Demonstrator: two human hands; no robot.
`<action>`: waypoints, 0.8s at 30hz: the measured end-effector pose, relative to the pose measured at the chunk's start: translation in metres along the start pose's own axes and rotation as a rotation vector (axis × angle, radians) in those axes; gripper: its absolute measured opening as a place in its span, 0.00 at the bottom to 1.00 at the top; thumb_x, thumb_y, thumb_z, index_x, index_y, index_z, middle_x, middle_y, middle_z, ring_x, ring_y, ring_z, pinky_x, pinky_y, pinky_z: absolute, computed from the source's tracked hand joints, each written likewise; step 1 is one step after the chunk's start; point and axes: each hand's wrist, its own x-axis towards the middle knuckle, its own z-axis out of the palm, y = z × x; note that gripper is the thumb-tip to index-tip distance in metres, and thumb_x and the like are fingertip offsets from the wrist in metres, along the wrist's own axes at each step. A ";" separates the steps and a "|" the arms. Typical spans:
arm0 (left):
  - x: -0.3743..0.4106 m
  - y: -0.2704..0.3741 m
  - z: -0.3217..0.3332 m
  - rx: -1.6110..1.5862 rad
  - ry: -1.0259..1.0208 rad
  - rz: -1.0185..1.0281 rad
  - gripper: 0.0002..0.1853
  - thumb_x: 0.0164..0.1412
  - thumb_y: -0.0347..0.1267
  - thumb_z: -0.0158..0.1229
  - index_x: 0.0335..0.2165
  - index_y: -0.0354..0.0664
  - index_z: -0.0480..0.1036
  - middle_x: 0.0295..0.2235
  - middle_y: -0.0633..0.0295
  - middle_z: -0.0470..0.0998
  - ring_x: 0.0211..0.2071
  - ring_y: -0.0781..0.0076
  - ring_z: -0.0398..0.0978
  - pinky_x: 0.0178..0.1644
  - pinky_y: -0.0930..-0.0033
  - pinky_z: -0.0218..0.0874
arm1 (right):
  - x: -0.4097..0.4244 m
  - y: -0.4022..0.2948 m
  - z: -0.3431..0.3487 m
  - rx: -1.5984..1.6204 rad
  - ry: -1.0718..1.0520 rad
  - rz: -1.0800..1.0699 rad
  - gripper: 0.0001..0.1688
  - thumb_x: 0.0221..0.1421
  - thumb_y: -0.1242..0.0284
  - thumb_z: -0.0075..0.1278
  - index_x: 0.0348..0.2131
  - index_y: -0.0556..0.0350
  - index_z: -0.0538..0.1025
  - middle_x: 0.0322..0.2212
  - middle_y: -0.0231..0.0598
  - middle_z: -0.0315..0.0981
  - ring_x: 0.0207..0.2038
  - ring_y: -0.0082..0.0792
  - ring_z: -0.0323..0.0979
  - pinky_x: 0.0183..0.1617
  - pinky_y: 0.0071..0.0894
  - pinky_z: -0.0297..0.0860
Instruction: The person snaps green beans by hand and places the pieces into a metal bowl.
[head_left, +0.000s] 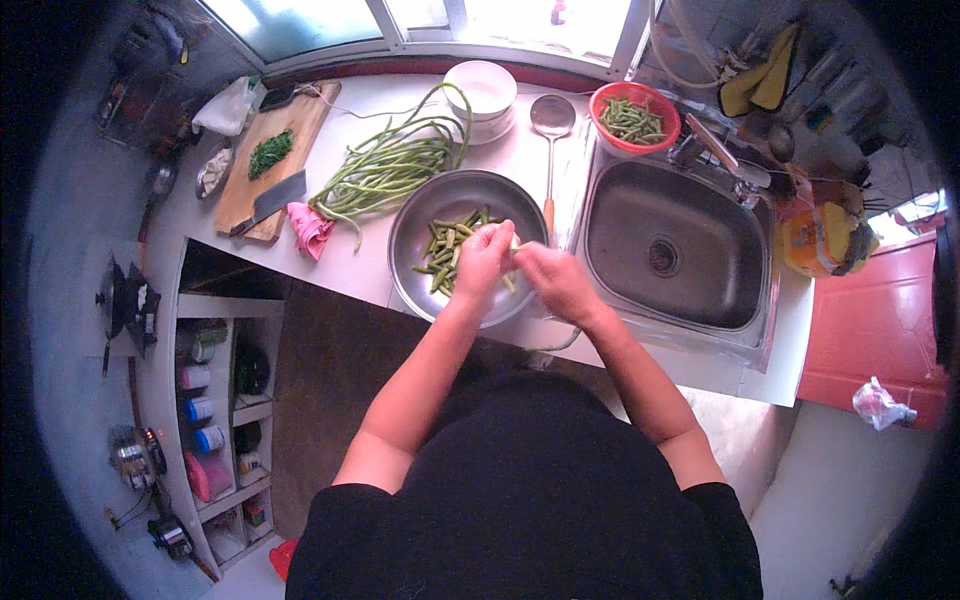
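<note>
Over a wide steel bowl, my left hand and my right hand meet with their fingertips pinching a long green bean. Most of that bean is hidden by the fingers. Short broken bean pieces lie in the bottom of the bowl, partly covered by my left hand. A thin green bean end shows below my right wrist at the counter's front edge; whether it belongs to the held bean cannot be told. Behind and left of the bowl lies a bundle of whole long beans, with a pink wrap at its near end.
A wooden cutting board at left carries chopped greens and a cleaver. A small dish stands beside it. Stacked white bowls, a ladle and a red basket of beans stand behind. The sink is right.
</note>
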 end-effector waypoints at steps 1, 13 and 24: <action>0.009 -0.016 -0.013 -0.057 0.001 -0.088 0.11 0.57 0.37 0.51 0.23 0.44 0.69 0.17 0.73 0.64 0.19 0.85 0.60 0.24 0.81 0.55 | -0.003 -0.004 0.008 -0.085 0.005 -0.142 0.08 0.53 0.71 0.42 0.31 0.55 0.72 0.21 0.42 0.69 0.25 0.39 0.70 0.29 0.33 0.65; -0.018 0.012 -0.007 0.067 -0.143 0.041 0.09 0.57 0.33 0.51 0.34 0.39 0.72 0.23 0.71 0.69 0.20 0.88 0.62 0.24 0.85 0.53 | 0.018 0.004 0.011 0.573 0.141 0.424 0.23 0.60 0.58 0.32 0.42 0.59 0.67 0.24 0.36 0.67 0.19 0.22 0.63 0.22 0.19 0.59; 0.015 0.023 -0.017 -0.216 -0.044 -0.199 0.13 0.58 0.39 0.51 0.22 0.43 0.70 0.14 0.74 0.62 0.14 0.87 0.55 0.18 0.83 0.46 | 0.018 -0.017 0.028 -0.027 -0.040 -0.001 0.15 0.57 0.64 0.38 0.29 0.57 0.69 0.20 0.47 0.68 0.26 0.46 0.69 0.31 0.40 0.63</action>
